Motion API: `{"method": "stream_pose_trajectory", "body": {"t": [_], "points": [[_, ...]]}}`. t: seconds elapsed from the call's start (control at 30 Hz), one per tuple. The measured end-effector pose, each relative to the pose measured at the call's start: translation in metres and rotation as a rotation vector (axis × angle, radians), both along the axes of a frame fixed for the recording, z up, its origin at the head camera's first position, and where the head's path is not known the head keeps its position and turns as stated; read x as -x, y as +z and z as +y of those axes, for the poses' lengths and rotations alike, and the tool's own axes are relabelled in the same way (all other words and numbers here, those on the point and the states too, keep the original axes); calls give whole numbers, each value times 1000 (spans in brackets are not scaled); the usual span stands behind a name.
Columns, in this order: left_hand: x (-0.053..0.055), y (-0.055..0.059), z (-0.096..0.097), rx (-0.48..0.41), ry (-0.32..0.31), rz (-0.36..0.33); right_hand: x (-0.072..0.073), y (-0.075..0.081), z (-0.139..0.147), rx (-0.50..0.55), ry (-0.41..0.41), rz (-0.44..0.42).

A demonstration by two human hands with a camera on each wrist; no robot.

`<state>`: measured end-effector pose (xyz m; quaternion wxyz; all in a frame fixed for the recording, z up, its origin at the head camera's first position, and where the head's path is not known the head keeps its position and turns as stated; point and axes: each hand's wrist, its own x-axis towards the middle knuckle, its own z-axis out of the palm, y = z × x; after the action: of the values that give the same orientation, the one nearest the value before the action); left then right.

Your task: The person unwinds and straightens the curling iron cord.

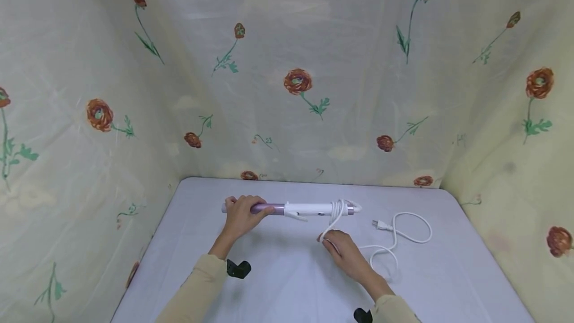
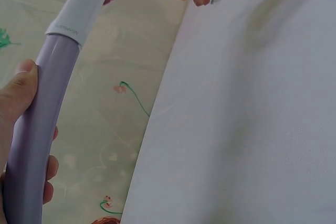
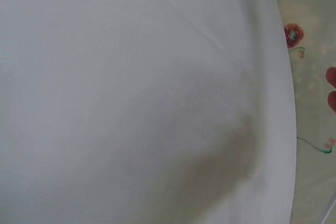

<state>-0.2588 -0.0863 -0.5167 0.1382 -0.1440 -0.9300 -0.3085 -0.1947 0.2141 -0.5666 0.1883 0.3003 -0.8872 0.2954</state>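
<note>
A curling iron (image 1: 309,209) with a lilac barrel (image 2: 44,93) and a white handle is held sideways above the table. My left hand (image 1: 244,213) grips the barrel, thumb along one side and fingers round the other in the left wrist view. Several turns of white cord (image 1: 337,209) circle the handle near its right end. Below that end, my right hand (image 1: 344,253) pinches the cord, which runs taut up to the turns. In the right wrist view only fingertips (image 3: 332,88) show at the right edge; the iron is out of sight there.
The loose cord (image 1: 423,241) loops over the white table (image 1: 278,283) to the right, ending in a two-pin plug (image 1: 381,225). Flowered cloth (image 1: 296,128) hangs behind the table and on both sides. Black wrist mounts (image 1: 238,268) sit by the sleeves.
</note>
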Motion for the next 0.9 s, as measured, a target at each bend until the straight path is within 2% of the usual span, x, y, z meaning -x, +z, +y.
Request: {"method": "stream_pose_trajectory", "body": {"t": [0.1, 0.3, 0.5, 0.63, 0.77, 0.9], "points": [[0, 1, 0, 9, 11, 8, -3, 1, -1, 5, 1, 57], [-2, 2, 0, 15, 18, 22, -14, 14, 0, -32, -84, 141], [-3, -2, -1, 35, 12, 22, -20, 32, 4, -48, -100, 177], [-4, -5, -3, 44, 16, 24, -16, 46, 10, -13, -107, 189], [-4, -5, -5, 43, 11, 29, -7, 62, 20, 17, -189, 148], [-4, -5, -6, 45, 4, 16, 4, 74, 33, 62, -329, 30]]}}
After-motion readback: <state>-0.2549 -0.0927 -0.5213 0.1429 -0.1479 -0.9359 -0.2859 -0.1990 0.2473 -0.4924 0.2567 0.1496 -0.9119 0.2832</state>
